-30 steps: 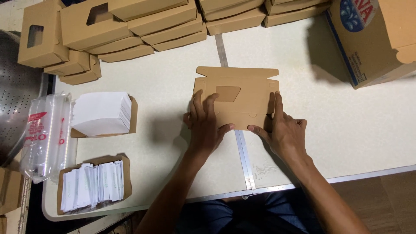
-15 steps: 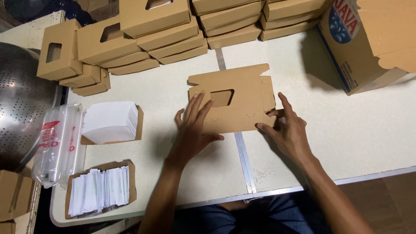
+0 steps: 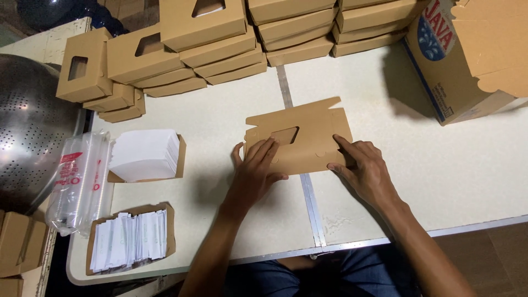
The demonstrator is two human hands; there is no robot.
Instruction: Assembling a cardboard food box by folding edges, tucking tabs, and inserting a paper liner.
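Observation:
A flat brown cardboard box blank [image 3: 308, 132] with a window cut-out lies on the cream table [image 3: 220, 110], tilted slightly. My left hand [image 3: 256, 168] presses flat on its lower left part, fingers spread just below the window. My right hand [image 3: 363, 165] rests at its lower right edge, with the fingertips on the cardboard. Neither hand lifts it.
Folded windowed boxes [image 3: 181, 44] are stacked along the far edge. A large printed carton [image 3: 473, 49] stands far right. At left sit a tray of white paper sheets [image 3: 146, 154], a tray of small white packets [image 3: 129, 239], a plastic sleeve [image 3: 77, 181] and a perforated metal bowl [image 3: 30, 126].
The box blank has turned a little counter-clockwise on the table. My left hand slid down and left of the window; my right hand stays at the right edge.

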